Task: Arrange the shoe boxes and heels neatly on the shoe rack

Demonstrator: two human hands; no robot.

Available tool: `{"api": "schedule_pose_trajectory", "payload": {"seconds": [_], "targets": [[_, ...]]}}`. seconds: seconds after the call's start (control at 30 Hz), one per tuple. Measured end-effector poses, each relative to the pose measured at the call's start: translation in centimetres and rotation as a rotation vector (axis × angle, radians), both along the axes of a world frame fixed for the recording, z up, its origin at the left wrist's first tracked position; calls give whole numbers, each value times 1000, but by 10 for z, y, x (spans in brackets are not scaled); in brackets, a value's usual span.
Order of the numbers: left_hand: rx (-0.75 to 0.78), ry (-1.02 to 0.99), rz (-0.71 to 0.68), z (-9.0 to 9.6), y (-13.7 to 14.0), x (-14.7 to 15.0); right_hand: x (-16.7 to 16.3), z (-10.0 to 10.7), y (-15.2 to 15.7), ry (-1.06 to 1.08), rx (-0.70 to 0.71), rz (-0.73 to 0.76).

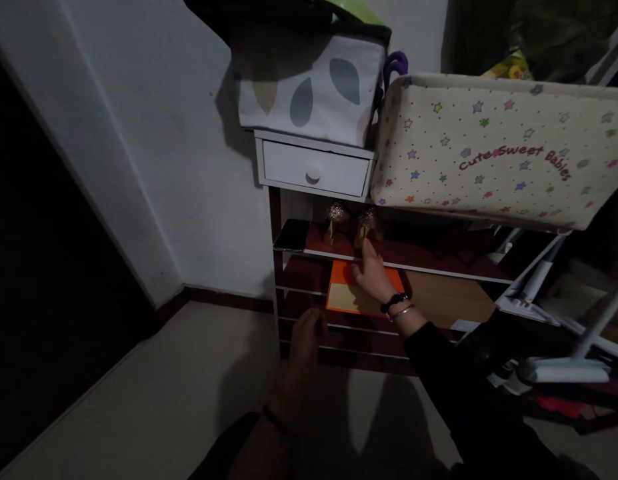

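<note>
Two hands: both reach toward the dark red shoe rack (389,263), under a cot (493,150) with star-print fabric and a white drawer (315,167).
Shoe rack: slatted shelves; an orange box (343,293) lies on a lower shelf.
Right hand (371,270): fingers spread loosely, holding nothing, index fingertip touching the right glittery gold shoe.
Left hand (306,333): dim, fingers curled near a lower slat; contact cannot be told.
Glittery gold shoes (351,223): a pair on the top shelf.
</note>
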State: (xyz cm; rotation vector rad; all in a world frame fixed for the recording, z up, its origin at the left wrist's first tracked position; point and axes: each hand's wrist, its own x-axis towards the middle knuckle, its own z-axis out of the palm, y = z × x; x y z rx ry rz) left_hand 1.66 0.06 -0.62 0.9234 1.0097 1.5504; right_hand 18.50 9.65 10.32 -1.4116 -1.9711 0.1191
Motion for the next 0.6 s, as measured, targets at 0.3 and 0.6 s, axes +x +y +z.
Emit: {"api": "schedule_pose_trajectory", "payload": {"seconds": [0.3, 0.6], "targets": [[9, 12, -25, 0, 5, 10, -19, 26, 2, -229, -199, -66], [5, 93, -42, 5, 2, 6, -17, 16, 2, -272, -110, -101]]}}
